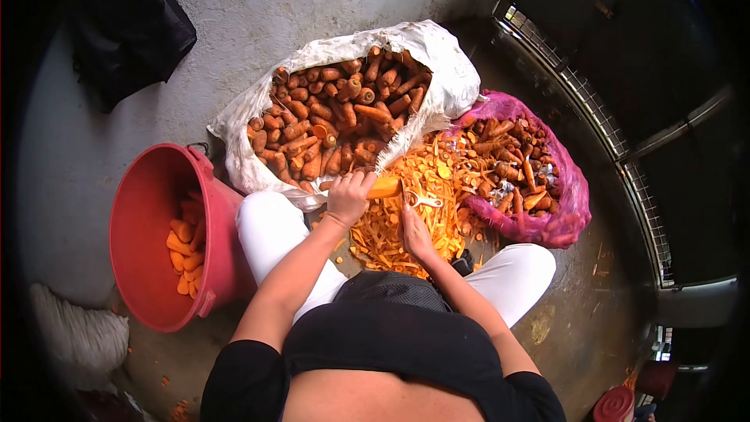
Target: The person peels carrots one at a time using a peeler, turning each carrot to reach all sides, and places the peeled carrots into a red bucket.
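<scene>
My left hand [349, 198] is closed around one end of a peeled, bright orange carrot [385, 187], which points to the right. In my right hand [416, 232] is a peeler [424, 201] with a pale head, held close to the carrot's free end. Under both hands spreads a heap of orange peelings [406, 238] between my knees. Just beyond my left hand, a white sack [447, 62] lies open, full of unpeeled carrots [340, 109].
To the left stands a red bucket [226, 242] with peeled carrots [185, 254] inside. A pink mesh sack [574, 203] of darker carrots and scraps lies at the right. Dark cloth [133, 31] hangs by the wall, and a pale sack [78, 328] sits at lower left.
</scene>
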`<state>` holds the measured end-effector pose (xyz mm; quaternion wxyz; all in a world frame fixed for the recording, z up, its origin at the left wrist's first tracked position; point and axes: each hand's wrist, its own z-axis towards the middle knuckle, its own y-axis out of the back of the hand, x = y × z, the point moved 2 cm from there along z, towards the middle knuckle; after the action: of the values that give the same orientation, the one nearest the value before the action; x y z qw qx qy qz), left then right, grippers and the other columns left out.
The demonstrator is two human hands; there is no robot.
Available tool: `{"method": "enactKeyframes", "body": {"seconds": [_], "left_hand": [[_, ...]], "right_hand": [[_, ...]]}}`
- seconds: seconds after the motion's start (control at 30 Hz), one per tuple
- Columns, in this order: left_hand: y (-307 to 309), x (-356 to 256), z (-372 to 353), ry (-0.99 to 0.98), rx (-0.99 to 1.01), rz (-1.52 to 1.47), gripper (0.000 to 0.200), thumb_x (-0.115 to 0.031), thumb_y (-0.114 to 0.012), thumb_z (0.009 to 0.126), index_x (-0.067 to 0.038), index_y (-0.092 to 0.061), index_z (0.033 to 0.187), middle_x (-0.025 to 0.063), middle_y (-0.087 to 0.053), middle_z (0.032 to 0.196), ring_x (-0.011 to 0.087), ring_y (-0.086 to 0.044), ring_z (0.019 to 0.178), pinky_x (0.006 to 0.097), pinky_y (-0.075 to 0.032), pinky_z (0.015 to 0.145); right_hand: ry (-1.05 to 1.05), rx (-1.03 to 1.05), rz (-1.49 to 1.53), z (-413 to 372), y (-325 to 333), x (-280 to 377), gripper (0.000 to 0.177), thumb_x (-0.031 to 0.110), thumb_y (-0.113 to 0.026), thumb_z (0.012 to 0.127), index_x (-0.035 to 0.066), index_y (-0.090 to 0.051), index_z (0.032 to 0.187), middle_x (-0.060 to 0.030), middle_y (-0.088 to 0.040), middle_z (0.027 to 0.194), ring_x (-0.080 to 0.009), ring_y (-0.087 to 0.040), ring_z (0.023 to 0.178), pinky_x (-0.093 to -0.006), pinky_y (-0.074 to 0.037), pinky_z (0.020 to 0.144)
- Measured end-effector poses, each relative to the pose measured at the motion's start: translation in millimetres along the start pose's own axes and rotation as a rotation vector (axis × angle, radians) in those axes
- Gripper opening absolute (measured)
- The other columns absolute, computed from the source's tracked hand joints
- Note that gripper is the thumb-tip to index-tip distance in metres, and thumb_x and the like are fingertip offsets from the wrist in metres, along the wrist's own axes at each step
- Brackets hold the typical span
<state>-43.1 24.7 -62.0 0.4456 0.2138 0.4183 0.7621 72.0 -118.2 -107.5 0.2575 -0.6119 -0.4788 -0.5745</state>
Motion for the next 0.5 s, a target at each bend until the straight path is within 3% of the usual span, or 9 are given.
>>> {"method": "enactKeyframes", "body": {"seconds": [0.1,0.2,0.3,0.5], "left_hand": [[1.3,-2.3,-2.6,0.056,0.053,-0.081,0.026,-0.005,-0.062,0.066,-0.016,-0.058,0.089,-0.0002,-0.052,0.072,0.0174,-0.057,0.070,0.0316,-0.043,0.062],[5.1,-4.6,-2.1,0.041,0.031,-0.068,0.028,-0.004,-0.063,0.064,-0.016,-0.059,0.090,-0.0003,-0.052,0.071,0.0174,-0.057,0.070,0.0318,-0.043,0.062],[3.2,-2.8,1.0,-0.013,-0.030,-0.001,0.030,-0.005,-0.064,0.062,-0.016,-0.060,0.090,-0.0004,-0.052,0.071,0.0174,-0.057,0.071,0.0319,-0.043,0.062],[-3.0,-2.5,-4.3,0.051,0.057,-0.094,0.034,-0.006,-0.065,0.060,-0.017,-0.061,0.091,-0.0003,-0.056,0.073,0.0195,-0.060,0.072,0.0333,-0.045,0.063]], "right_hand": [[-0.019,0.021,0.002,0.4,0.1,-2.4,0.048,0.041,-0.029,0.102,-0.001,-0.051,0.104,-0.0111,-0.050,0.075,-0.0244,-0.050,0.070,-0.0365,-0.043,0.071],[0.013,-0.015,-0.003,-2.6,-1.2,0.7,0.049,0.042,-0.028,0.101,-0.001,-0.051,0.101,-0.0085,-0.048,0.072,-0.0208,-0.048,0.066,-0.0351,-0.043,0.067],[-0.117,0.041,0.113,-5.7,-0.5,7.0,0.049,0.044,-0.028,0.101,0.001,-0.052,0.096,-0.0033,-0.045,0.066,-0.0149,-0.044,0.059,-0.0306,-0.040,0.058],[-0.232,0.080,0.304,-10.2,-0.7,12.1,0.045,0.043,-0.029,0.102,0.006,-0.048,0.087,0.0027,-0.039,0.061,-0.0086,-0.035,0.052,-0.0254,-0.032,0.048]]}}
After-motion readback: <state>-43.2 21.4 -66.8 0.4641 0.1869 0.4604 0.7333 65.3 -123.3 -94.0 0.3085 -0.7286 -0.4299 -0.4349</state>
